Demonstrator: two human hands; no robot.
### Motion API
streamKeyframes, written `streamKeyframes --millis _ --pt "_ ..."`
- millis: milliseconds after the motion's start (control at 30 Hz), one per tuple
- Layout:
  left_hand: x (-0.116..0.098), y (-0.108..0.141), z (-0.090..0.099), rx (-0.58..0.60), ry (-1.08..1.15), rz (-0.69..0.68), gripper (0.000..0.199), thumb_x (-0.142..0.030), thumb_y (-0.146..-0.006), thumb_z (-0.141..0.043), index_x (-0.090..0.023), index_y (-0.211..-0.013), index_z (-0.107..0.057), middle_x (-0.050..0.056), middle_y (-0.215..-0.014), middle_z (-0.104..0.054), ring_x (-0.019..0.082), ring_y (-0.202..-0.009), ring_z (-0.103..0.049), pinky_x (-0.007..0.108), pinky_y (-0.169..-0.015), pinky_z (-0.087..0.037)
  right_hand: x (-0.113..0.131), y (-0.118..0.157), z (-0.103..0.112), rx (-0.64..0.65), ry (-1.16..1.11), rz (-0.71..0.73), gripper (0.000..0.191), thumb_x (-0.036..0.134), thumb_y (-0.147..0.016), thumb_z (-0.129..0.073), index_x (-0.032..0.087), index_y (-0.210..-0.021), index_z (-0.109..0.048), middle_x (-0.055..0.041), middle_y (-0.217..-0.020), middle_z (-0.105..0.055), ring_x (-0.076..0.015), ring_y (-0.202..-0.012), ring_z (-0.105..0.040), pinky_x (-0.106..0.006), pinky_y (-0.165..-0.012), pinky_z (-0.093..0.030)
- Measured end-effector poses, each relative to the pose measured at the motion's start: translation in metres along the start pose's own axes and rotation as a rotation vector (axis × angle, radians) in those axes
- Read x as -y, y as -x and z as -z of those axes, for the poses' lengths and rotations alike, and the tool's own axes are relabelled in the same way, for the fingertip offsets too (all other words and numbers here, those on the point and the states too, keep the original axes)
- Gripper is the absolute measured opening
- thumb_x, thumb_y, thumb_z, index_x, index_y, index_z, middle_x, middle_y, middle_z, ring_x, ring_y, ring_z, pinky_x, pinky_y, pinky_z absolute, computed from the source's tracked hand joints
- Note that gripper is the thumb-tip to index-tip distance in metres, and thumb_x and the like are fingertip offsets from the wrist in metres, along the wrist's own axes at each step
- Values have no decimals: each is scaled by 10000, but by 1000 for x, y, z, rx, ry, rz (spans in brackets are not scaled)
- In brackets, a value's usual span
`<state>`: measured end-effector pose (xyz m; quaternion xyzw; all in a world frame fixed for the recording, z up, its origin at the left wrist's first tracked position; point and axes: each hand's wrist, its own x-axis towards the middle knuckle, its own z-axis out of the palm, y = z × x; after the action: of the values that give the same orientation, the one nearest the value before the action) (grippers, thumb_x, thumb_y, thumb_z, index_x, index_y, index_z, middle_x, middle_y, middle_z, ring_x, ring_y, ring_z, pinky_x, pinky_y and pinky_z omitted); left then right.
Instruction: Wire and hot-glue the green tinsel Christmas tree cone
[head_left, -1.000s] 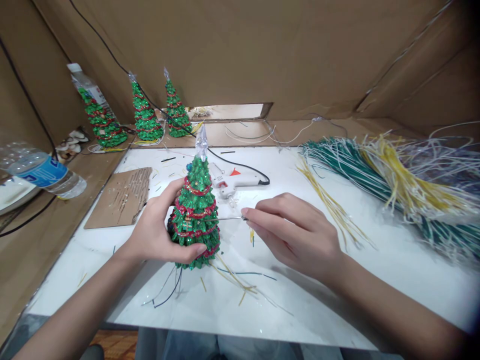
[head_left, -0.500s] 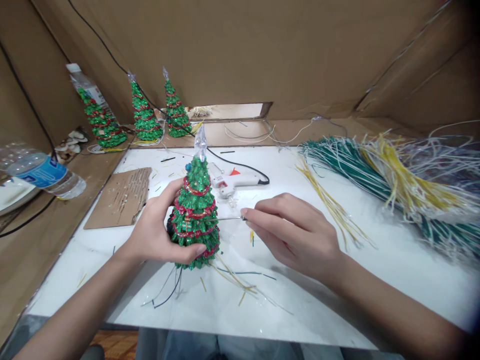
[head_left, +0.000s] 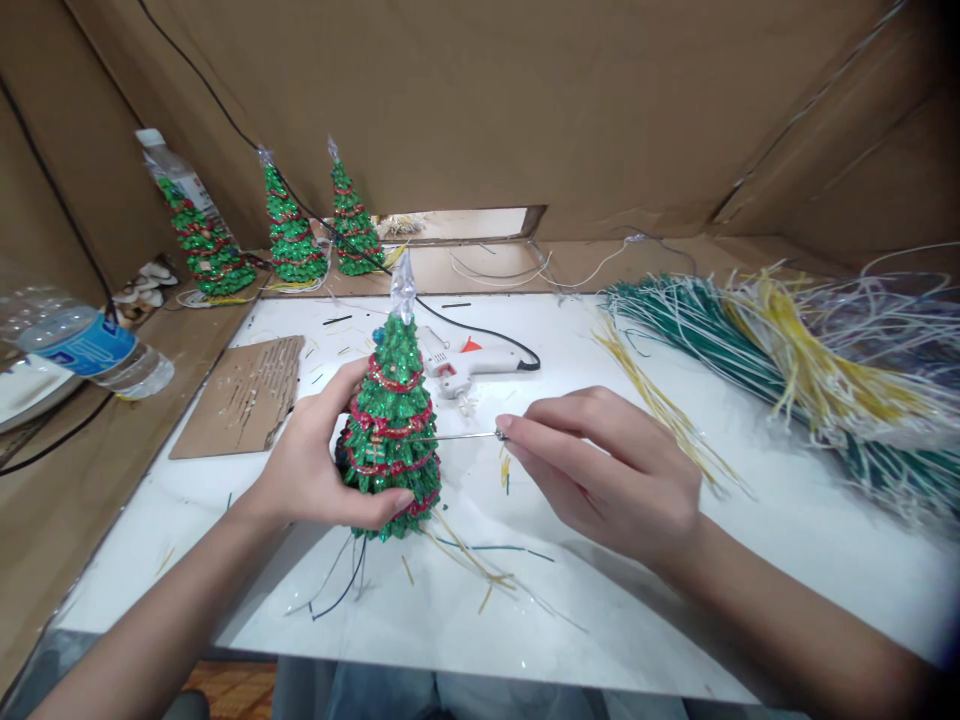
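Note:
A green glittery Christmas tree figurine (head_left: 397,455) with red garlands and a clear pointed tip stands upright in front of me. My left hand (head_left: 319,455) is wrapped around its left side, thumb across the lower front. Between thumb and fingertips, my right hand (head_left: 600,465) pinches the end of a thin metal rod (head_left: 466,436). The rod lies level, its far end meeting the tree's right side; whether it goes in there I cannot tell. Yellow and dark wires (head_left: 472,560) trail from under the tree onto the white tabletop (head_left: 540,640).
A white glue gun (head_left: 480,368) with a black cord lies behind the tree. Bundles of green, yellow and white wires (head_left: 787,360) fill the right side. Cardboard (head_left: 240,395), a water bottle (head_left: 97,345) and several similar trees (head_left: 292,225) are at the left and back.
My right hand has shifted slightly to the right, drawing the rod outward, so a little more of it shows. My left hand and the tree have stayed in place.

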<state>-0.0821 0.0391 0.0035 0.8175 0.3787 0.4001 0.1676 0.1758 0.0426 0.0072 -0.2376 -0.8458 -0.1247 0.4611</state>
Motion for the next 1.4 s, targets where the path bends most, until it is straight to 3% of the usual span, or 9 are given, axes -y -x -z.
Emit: streamKeyframes --millis 1400 --pt "0 0 0 14 -13 39 875 -376 -535 -790 -216 -1311 -418 68 -1095 -640 266 -953 -634 360 -838 -537 1 2 -2 51 -10 5 249 38 -786 -624 198 -976 -616 -27 -777 -636 -108 -653 -536 -251 -574 -450"
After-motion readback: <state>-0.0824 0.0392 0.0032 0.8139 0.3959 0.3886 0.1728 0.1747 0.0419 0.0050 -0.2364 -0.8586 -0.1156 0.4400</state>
